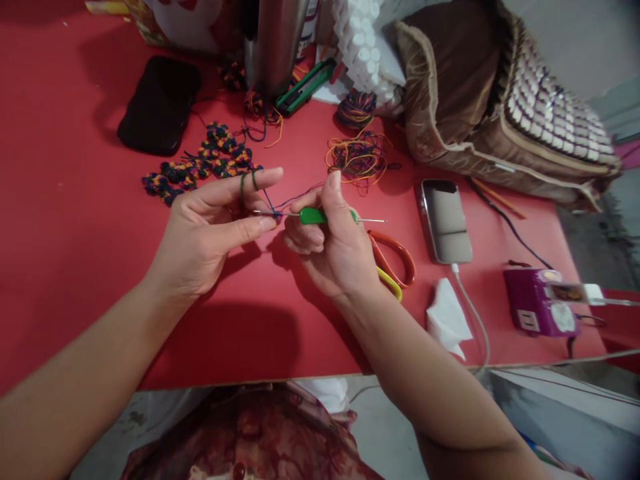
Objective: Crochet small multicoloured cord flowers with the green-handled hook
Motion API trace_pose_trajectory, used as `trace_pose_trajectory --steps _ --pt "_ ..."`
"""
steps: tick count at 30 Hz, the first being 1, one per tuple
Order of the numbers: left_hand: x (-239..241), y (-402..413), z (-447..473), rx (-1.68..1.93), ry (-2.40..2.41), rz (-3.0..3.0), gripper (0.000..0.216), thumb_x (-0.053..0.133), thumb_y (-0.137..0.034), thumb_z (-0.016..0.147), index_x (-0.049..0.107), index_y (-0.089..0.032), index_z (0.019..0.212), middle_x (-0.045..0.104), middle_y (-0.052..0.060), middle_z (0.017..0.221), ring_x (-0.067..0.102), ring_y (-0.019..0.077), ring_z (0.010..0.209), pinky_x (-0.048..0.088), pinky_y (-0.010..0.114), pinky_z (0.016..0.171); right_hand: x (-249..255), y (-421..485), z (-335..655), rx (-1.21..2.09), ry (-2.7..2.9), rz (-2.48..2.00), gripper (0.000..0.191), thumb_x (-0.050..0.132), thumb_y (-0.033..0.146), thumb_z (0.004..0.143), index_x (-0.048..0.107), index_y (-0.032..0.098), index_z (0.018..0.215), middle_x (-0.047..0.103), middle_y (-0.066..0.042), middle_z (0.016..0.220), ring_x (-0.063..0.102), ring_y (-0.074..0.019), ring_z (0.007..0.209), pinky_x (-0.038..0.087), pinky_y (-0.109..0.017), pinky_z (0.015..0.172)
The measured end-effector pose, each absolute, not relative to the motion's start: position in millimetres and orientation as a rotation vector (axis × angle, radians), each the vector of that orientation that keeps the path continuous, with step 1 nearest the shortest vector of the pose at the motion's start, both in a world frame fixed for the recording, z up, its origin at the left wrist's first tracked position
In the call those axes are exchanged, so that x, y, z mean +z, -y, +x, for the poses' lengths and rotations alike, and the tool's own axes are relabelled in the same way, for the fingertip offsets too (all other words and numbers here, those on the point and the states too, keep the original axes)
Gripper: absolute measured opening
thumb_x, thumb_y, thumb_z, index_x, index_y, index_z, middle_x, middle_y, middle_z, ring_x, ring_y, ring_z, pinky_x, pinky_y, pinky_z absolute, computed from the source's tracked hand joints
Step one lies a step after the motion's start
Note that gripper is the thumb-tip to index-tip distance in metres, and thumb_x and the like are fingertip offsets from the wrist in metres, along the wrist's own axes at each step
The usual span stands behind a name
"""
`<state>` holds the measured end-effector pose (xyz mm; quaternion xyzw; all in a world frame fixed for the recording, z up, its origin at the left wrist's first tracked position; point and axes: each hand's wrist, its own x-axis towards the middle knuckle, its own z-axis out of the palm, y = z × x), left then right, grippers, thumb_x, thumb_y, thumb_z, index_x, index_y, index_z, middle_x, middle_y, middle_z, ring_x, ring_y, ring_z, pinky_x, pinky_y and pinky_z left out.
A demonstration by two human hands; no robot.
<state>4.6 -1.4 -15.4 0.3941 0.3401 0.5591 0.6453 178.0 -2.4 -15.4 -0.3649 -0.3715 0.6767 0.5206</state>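
In my right hand (335, 243) is a crochet hook with a green handle (313, 215), gripped between thumb and fingers, its thin metal shaft pointing left. My left hand (215, 227) pinches a small piece of dark multicoloured crochet (277, 217) between thumb and finger, right at the hook's tip. Dark yarn loops around the raised left index finger and runs down to that piece. From there a strand leads right toward a loose tangle of multicoloured yarn (357, 157). Behind my left hand lies a cluster of small crocheted pieces (220, 150) in navy, orange and yellow.
Scissors with orange and yellow handles (395, 260) lie beside my right wrist. A phone (445, 220) with a cable, a white tissue (449, 319) and a purple box (540, 301) are at right. Behind stand a metal flask (277, 47), green cutter (305, 88), yarn ball (356, 109) and brown bag (460, 73).
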Motion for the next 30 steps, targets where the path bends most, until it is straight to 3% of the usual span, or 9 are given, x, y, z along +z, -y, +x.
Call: trace_pose_trajectory --steps 10,16,20,24,30 --pt "-17.0 1.3 3.2 1.190 -0.755 0.778 0.043 0.104 -0.011 0.069 0.097 -0.034 0.105 0.075 -0.004 0.080 0.070 0.0105 0.074 0.069 0.023 0.075 -11.3 7.2 169.9 1.547 0.960 -0.848 0.067 0.069 0.083 0.102 0.069 0.025 0.068 0.033 0.010 0.048 0.025 -0.0082 0.044 0.028 -0.027 0.047" --pt "-12.9 6.1 5.3 1.225 -0.765 0.845 0.048 0.109 -0.022 0.075 0.093 -0.036 0.117 0.078 -0.006 0.082 0.073 0.0110 0.070 0.068 0.024 0.068 -5.3 14.2 169.9 1.398 1.009 -0.884 0.059 0.067 0.079 0.105 0.074 0.028 0.077 0.037 0.008 0.050 0.037 -0.0113 0.047 0.035 -0.030 0.050" --pt "-16.0 6.0 9.6 1.263 -0.787 0.806 0.051 0.113 -0.023 0.068 0.094 -0.041 0.111 0.081 -0.004 0.087 0.078 0.0171 0.082 0.071 0.033 0.078 -4.8 10.1 165.2 1.433 0.906 -0.945 0.061 0.062 0.086 0.103 0.071 0.030 0.080 0.031 0.010 0.052 0.031 -0.0124 0.047 0.037 -0.031 0.050" --pt "-17.3 4.6 10.2 1.266 -0.835 0.837 0.054 0.115 -0.029 0.065 0.094 -0.046 0.111 0.081 -0.003 0.090 0.078 0.0210 0.089 0.071 0.040 0.085 -6.9 6.8 163.2 1.512 0.829 -0.898 0.057 0.072 0.082 0.100 0.072 0.030 0.077 0.032 0.010 0.052 0.025 -0.0115 0.047 0.032 -0.029 0.048" --pt "-13.8 5.4 9.3 1.265 -0.878 0.895 0.052 0.110 -0.025 0.071 0.094 -0.045 0.116 0.078 -0.002 0.091 0.067 0.0157 0.073 0.062 0.032 0.067 -10.1 6.6 163.9 1.517 0.857 -0.868 0.059 0.069 0.084 0.100 0.073 0.030 0.079 0.036 0.011 0.051 0.026 -0.0108 0.045 0.032 -0.029 0.047"
